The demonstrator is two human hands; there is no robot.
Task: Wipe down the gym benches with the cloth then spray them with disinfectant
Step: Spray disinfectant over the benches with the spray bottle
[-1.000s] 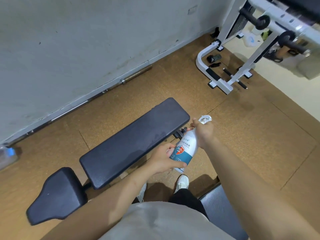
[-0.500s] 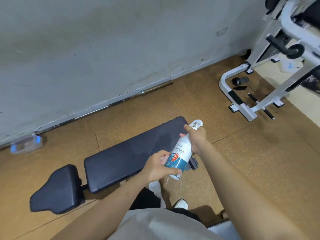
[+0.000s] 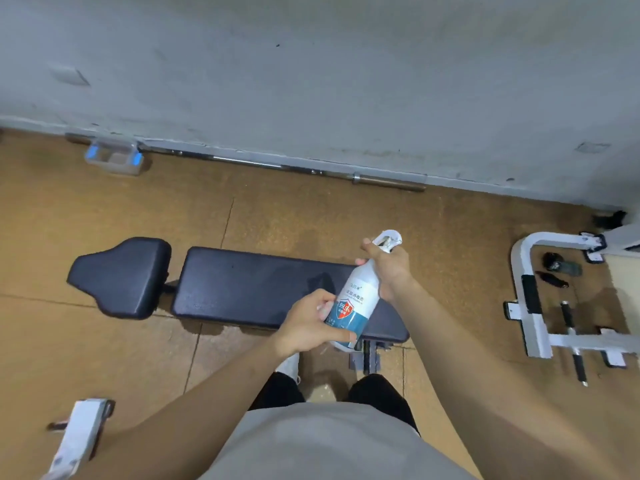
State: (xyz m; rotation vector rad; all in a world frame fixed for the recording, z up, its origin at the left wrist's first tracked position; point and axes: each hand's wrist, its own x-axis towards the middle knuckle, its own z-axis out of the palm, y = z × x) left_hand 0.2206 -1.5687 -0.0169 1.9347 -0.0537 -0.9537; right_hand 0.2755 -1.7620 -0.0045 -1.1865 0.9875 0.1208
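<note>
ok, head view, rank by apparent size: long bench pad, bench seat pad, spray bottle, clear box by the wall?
1. long bench pad
2. bench seat pad
3. spray bottle, which is held nearer the camera, so its lead over the box is unsure
4. clear box

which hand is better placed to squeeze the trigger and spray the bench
Right. The right hand wraps the neck of the spray bottle just under its white trigger head, over the bench pad. The left hand grips the bottle's lower body, away from the trigger, so it probably only steadies.
</note>
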